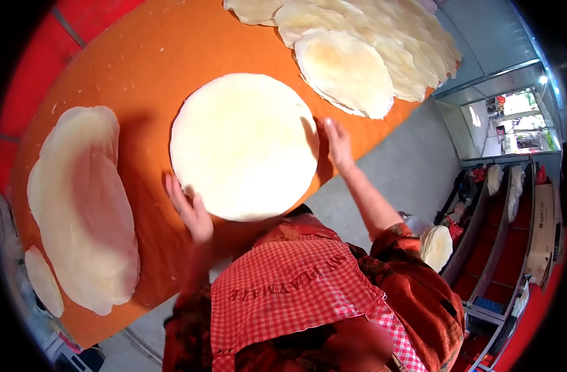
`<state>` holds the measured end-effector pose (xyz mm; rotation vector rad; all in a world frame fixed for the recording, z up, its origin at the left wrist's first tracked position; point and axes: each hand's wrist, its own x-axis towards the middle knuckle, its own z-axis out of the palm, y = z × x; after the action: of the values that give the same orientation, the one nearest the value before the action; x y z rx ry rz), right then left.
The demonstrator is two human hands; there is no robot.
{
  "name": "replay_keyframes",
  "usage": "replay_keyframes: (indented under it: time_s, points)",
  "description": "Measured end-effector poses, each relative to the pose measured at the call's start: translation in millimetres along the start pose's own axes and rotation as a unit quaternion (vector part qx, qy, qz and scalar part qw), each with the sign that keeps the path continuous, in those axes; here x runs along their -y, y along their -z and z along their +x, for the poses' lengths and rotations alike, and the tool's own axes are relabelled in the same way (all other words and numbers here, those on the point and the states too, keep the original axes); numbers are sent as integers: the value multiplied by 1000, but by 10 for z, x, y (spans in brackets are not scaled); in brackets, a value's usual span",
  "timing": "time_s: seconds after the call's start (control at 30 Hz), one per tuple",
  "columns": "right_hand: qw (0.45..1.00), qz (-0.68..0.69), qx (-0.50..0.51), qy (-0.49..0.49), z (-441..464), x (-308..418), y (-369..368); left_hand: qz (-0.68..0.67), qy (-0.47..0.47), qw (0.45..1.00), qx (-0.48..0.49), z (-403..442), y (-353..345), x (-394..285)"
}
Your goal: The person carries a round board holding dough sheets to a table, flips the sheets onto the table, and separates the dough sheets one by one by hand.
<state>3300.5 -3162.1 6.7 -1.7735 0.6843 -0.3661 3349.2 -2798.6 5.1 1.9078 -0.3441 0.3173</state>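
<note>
A large round pale flatbread (245,146), possibly a stack of them, lies flat on the orange table cover (153,74) in front of me. At its lower left edge is my left hand (190,209), fingers and thumb apart, seemingly touching the rim. On the opposite side, my right hand (339,146) is stretched out beside the right edge with its fingers extended. Whether the right fingertips touch the rim, I cannot tell. Neither hand is closed around anything.
Overlapping thin flatbreads (88,211) lie at the left, near a small round one (44,282). A smaller round pile (344,71) and many spread sheets (389,37) cover the far right. Shelving (497,242) with bags and a cardboard box (540,232) stands right of the table.
</note>
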Motion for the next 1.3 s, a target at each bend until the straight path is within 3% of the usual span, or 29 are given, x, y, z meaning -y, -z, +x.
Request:
replay_keyframes:
  time_s: [0.03,0.07,0.13,0.23,0.33,0.5,0.67,0.73,0.8,0.9,0.93,1.0,1.1,1.17,1.23,1.3]
  points:
    - [1000,7,19,24,254,59,47,-7,24,999,-25,-195,-10,94]
    - [995,62,69,38,515,175,42,-105,163,978,-75,-447,-70,128]
    - [976,124,174,45,1064,458,-20,-112,207,968,-85,-671,-195,-263]
    - [937,169,305,12,1824,685,-308,-241,169,947,-129,-526,-695,-740]
    - [906,155,394,-5,2389,624,-659,-123,180,958,-186,-428,-1058,-849]
    - [840,75,536,25,2699,561,-1130,-57,195,946,-252,-415,-1219,-729]
    - [834,84,459,294,2154,256,-1457,-11,223,941,-255,-490,-1339,-547]
    - [766,253,591,7,2322,332,-1361,-13,241,939,-245,-462,-1350,-539]
    - [771,188,593,-135,2462,860,-932,-17,263,936,-235,-450,-1339,-576]
    - [754,220,617,-49,2851,468,-1339,-4,262,937,-229,-490,-1314,-555]
    - [705,262,656,-56,2925,438,-1360,-19,259,936,-238,-518,-1306,-531]
    - [723,247,642,-65,2928,356,-1485,-48,253,932,-255,-527,-1318,-496]
    - [766,219,602,-56,2750,489,-1387,100,248,942,-202,-481,-1349,-528]
    - [801,131,585,-7,2630,450,-1427,60,273,931,-235,-564,-1306,-378]
    - [822,-35,522,227,2598,316,-1584,5,275,932,-238,-497,-1335,-407]
    - [862,-56,430,263,2400,263,-1592,58,264,943,-194,-515,-1277,-392]
